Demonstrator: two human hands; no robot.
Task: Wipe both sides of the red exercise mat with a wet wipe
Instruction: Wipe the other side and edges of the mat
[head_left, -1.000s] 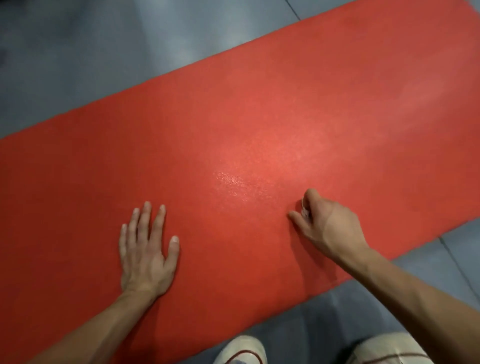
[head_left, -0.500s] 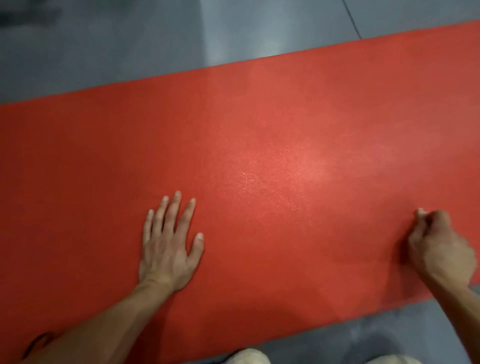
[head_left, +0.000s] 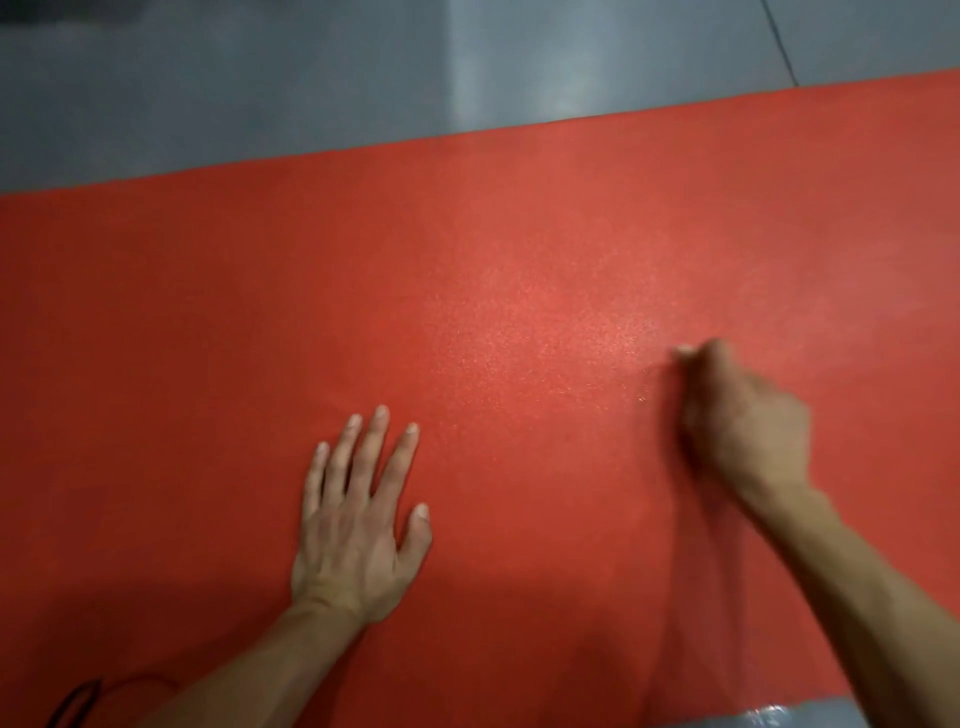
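Red exercise mat (head_left: 467, 249) getting wiped: right hand (head_left: 743, 421), bunched on pale wet wipe (head_left: 681, 352), sweeping back leftward from right edge; left hand (head_left: 358, 519) bracing flat, fingers straight.

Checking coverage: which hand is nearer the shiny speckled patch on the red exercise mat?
Right. The right hand sits at the shiny patch edge; the left hand lies flat on the mat, farther below it.

One red exercise mat (head_left: 519, 260) lies on one grey floor (head_left: 260, 78). Two hands show on it: one left hand (head_left: 358, 519) and one right hand (head_left: 743, 421). One pale wet wipe (head_left: 684, 352) peeks out, blurred. One dark cord (head_left: 78, 699) shows near left, and one thin seam line (head_left: 779, 44) far right.
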